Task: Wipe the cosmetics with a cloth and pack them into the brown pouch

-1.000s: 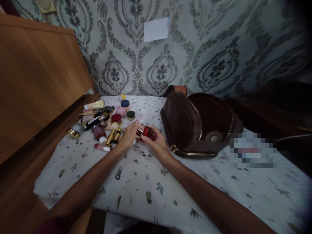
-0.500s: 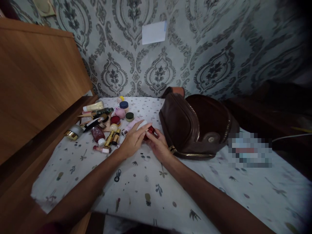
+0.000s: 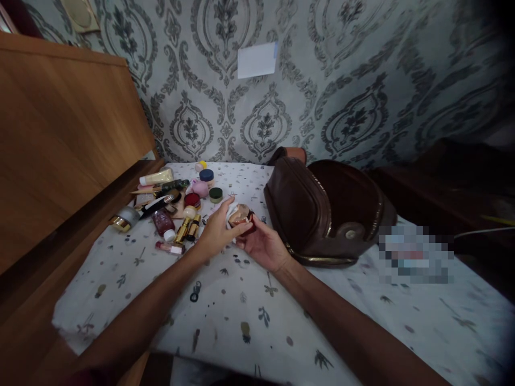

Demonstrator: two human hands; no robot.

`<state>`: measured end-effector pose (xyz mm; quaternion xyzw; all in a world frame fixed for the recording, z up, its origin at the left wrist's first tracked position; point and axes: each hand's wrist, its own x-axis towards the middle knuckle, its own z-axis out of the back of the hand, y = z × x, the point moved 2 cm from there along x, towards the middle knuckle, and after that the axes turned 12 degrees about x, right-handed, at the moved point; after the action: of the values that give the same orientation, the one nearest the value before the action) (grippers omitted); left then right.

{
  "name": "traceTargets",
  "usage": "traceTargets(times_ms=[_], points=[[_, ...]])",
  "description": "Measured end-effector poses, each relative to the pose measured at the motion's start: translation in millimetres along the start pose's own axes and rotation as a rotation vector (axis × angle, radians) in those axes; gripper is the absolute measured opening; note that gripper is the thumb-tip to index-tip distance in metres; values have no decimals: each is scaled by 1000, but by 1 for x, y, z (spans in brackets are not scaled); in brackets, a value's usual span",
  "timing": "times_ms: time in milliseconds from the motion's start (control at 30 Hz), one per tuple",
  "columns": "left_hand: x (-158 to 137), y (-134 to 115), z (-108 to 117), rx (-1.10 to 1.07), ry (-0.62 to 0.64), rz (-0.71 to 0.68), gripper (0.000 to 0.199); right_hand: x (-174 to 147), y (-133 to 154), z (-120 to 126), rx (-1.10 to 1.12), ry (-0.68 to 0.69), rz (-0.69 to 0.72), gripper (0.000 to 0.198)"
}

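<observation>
In front of the bag, both my hands are on a small red cosmetic jar (image 3: 240, 214) whose flat, coppery face is turned toward me. My right hand (image 3: 267, 247) grips it from the right and below. My left hand (image 3: 217, 230) presses a white cloth or tissue (image 3: 230, 208) against the jar's left side, with the thumb across its near edge. Close to my left hand lie gold-and-black lipsticks (image 3: 193, 227) and a lip gloss tube (image 3: 170, 247). The brown leather bag (image 3: 298, 209) is right of my right hand, its zip undone.
Cosmetics crowd the table's left side: a dark red bottle (image 3: 163, 222), a silver-gold jar (image 3: 124, 219), a cream tube (image 3: 156, 177), a green-lidded jar (image 3: 216, 194) and a blue-lidded jar (image 3: 206, 177). A wooden panel (image 3: 72, 102) borders the left. A blurred-out item (image 3: 416, 254) lies right of the bag.
The red jar has turned in my hands, so its coppery face now shows. My right hand has opened out lower around it, and my left thumb has shifted onto its near edge.
</observation>
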<state>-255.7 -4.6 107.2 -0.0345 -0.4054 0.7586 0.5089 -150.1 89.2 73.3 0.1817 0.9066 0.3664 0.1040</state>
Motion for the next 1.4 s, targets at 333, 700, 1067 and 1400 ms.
traceTargets(times_ms=[333,700,1067,1400], points=[[7,15,4,-52,72,47,51,6,-9,7,-5,6,-33,45],[5,15,2,127,131,-63,72,4,-14,5,-33,-35,60,43],[8,20,-7,-71,2,-195,44,9,-2,16,386,-57,-90,15],[3,19,-7,70,-169,-231,27,8,3,13,485,-99,-75,10]])
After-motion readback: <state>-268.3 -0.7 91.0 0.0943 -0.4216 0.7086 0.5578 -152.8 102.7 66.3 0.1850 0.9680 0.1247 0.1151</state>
